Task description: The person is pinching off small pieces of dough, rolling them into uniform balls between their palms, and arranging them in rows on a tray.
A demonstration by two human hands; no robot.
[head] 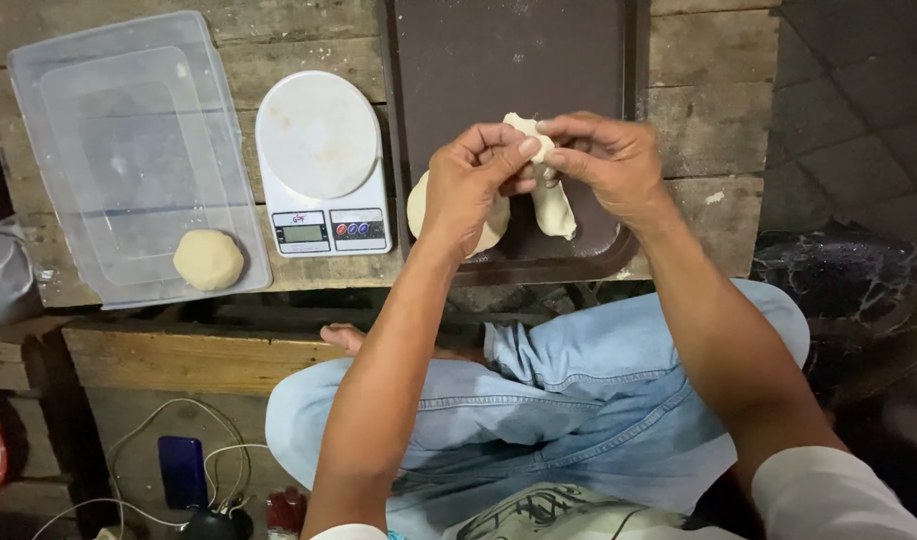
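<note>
Can't see much of the flat pale dough disc (pixel 499 222) in the middle of the frame, my left hand (pixel 469 185) sits right over most of it. The top of the stretched dough strip (pixel 553 205) is pinched under fingertips of both hands, right hand (pixel 609 160) included, so how it's folded there is anyone's guess. The dark brown tray (pixel 509 60) runs off the top edge. The small white kitchen scale (pixel 322 160) has a display too tiny to read. At the lower left, a dark blue phone (pixel 182 470) sits in murky shadow, and a grey bag (pixel 1 270) gets cut by the left edge.
</note>
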